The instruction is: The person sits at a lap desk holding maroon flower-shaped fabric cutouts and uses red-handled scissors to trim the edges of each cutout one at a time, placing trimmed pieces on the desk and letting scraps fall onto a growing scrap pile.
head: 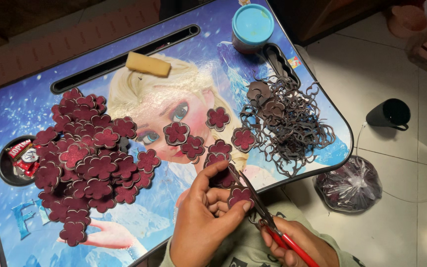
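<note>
Dozens of maroon flower cutouts lie heaped at 9 o'clock on the lap table, overlapping one another. Just left of the heap, a round cup well holds small red-and-white wrappers. At 11 o'clock a tan eraser-like block sits beside a long pencil slot.

Centre of table: six or so loose flowers, each with a pale outer margin, spread from 12 toward 1 o'clock, near each other, some touching.

Left hand, at 6 o'clock, pinches one maroon flower piece between thumb and fingertips, holding it off the table edge. Right hand, at 5 o'clock, is closed around the red handles of scissors; the dark blades run up to the left, touching the held flower. Whether the blades are parted, cannot tell.

At 1 o'clock a lidded tub with a light blue lid stands at the table's far edge. Below it, at 2 o'clock, a tangled pile of thin dark offcuts.

Off the table on the tiled floor: a clear plastic bag of maroon material at 4 o'clock, a black mug at 3 o'clock.
</note>
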